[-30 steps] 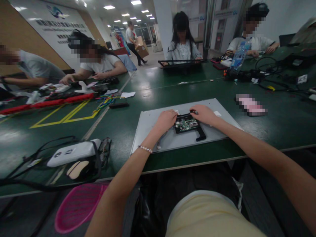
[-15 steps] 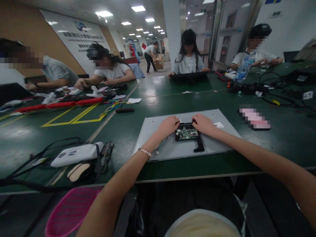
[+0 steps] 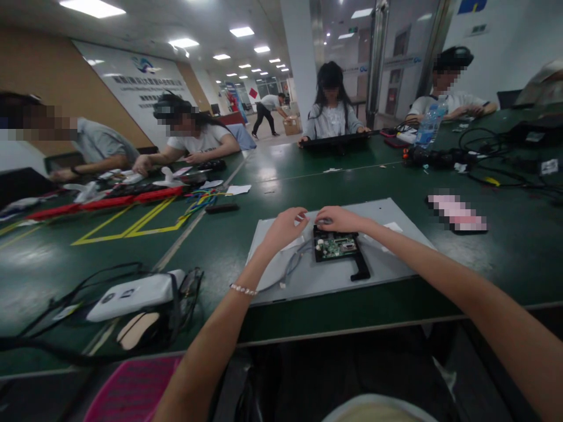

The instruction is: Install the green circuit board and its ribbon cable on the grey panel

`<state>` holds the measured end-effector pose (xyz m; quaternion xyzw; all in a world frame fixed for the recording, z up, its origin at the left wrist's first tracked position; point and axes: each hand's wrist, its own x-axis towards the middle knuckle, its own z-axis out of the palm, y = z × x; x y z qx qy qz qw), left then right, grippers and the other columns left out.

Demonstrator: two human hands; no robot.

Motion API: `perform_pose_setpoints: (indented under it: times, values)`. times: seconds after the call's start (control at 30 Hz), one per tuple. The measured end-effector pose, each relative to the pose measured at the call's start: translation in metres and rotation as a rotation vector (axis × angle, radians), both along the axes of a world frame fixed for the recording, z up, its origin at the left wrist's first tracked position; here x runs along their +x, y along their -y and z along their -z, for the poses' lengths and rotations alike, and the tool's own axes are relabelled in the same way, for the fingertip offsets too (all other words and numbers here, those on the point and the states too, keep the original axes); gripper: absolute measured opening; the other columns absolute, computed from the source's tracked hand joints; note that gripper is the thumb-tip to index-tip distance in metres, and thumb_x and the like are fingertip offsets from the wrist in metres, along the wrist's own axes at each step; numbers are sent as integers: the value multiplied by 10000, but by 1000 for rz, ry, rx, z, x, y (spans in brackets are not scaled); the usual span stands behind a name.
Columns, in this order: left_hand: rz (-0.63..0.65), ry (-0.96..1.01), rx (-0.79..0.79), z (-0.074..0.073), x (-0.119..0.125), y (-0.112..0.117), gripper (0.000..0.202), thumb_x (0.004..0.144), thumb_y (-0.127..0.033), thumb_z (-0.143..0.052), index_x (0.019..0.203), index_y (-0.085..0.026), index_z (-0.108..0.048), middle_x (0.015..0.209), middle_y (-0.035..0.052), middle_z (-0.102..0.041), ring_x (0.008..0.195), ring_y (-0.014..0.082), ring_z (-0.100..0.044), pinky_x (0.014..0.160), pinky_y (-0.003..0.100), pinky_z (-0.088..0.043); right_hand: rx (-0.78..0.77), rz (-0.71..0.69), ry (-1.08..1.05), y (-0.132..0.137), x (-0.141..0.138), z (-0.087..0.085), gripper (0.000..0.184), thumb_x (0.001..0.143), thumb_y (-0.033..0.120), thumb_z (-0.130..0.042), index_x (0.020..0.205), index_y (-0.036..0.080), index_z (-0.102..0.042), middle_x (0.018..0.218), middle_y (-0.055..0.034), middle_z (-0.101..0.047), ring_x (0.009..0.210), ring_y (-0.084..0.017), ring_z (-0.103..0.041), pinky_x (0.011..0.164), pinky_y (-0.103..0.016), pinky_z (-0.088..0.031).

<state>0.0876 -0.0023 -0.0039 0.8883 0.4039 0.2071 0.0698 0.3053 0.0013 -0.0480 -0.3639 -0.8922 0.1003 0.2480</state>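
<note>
A grey metal panel [image 3: 387, 258] lies flat on the green table in front of me. On it sits a small green circuit board [image 3: 336, 246] in a black frame with a black bracket [image 3: 361, 268] sticking out toward me. My left hand [image 3: 281, 227] is raised just left of the board, fingers curled toward a pinch. My right hand [image 3: 341, 220] rests at the board's far left corner, fingers closed on something small that I cannot make out. The two hands' fingertips nearly meet. A thin grey cable [image 3: 285, 271] runs from the board's left side across the panel.
A white device [image 3: 132, 290] with black cables lies near the left front edge, above a pink basket [image 3: 127, 392]. Coloured wires [image 3: 202, 199], red strips [image 3: 109, 199] and a water bottle [image 3: 428, 126] lie farther off. Several people sit around the table.
Both hands left the sides of the board and came together above its far left corner. My left hand lifted off the panel, uncovering the grey cable.
</note>
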Motion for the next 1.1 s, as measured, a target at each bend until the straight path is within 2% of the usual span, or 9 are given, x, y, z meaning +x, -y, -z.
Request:
perform_pose_setpoints:
  times: [0.17,0.3,0.63,0.73,0.83,0.97,1.1]
  values:
    - [21,-59,12,1,-1,11,346,902,-324,-452,1197,-177,-556,1030,73,-679,959,206,-641,866,335,-501,32,-1,16,3,-4,-1,227,885,214,-539,1000,141,-720,1004,-110,-689,966,-203,-614,862,-310,-441]
    - [4,-125,60,5,1,15,363,903,-334,-452,1212,-165,-543,1046,81,-672,955,217,-638,875,341,-485,41,-24,6,6,-3,-1,222,892,198,-524,991,142,-715,1027,-112,-689,973,-200,-617,867,-315,-445]
    - [-32,-249,101,10,1,18,393,909,-334,-445,1263,-174,-504,1083,99,-671,934,232,-646,768,314,-486,-26,-2,-21,9,4,1,221,900,200,-508,1002,183,-704,1073,-74,-686,1021,-184,-609,918,-321,-440]
    - [-34,-303,132,13,2,19,403,909,-327,-446,1279,-172,-491,1062,104,-676,896,233,-654,732,306,-476,-11,54,-81,9,5,4,191,879,233,-557,980,176,-709,1037,-82,-672,988,-182,-601,887,-316,-448]
    - [-48,-353,154,14,3,19,405,920,-330,-430,1291,-176,-475,1066,99,-673,912,237,-649,730,304,-466,-48,126,-172,5,6,9,179,847,264,-606,951,166,-714,1002,-84,-656,889,-164,-611,787,-279,-474]
    - [-68,-407,173,14,6,22,397,930,-321,-414,1299,-180,-461,1092,97,-663,957,244,-635,751,313,-454,-91,170,-258,1,7,15,176,857,237,-575,891,156,-727,882,-67,-688,805,-158,-628,710,-255,-475]
    - [-52,-417,185,12,10,25,391,935,-311,-417,1302,-184,-459,1123,91,-650,979,239,-625,777,310,-445,-30,253,-287,-1,14,5,185,815,163,-572,879,175,-745,895,-57,-718,809,-163,-644,723,-254,-476]
